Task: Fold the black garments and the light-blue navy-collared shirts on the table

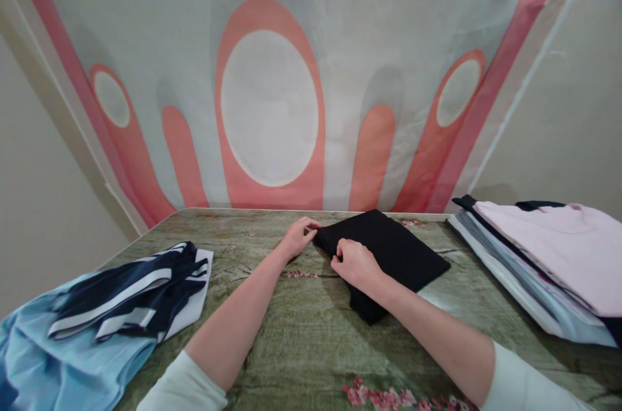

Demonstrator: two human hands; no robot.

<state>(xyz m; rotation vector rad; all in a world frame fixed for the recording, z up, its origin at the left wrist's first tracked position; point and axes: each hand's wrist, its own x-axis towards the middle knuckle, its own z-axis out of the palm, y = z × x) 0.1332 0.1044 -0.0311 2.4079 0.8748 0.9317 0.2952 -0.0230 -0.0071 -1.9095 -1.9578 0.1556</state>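
Both hands, left hand (297, 237) and right hand (354, 262), pinch the folded black garment (389, 249) near the tabletop's (291, 333) far edge; an uneven grip could undo the fold.

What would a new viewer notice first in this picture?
First, both hands at the table's middle: the left hand and right hand pinch the near-left edge of a folded black cloth. Behind hangs a grey sheet with pink ovals; folded clothes lie stacked at right.
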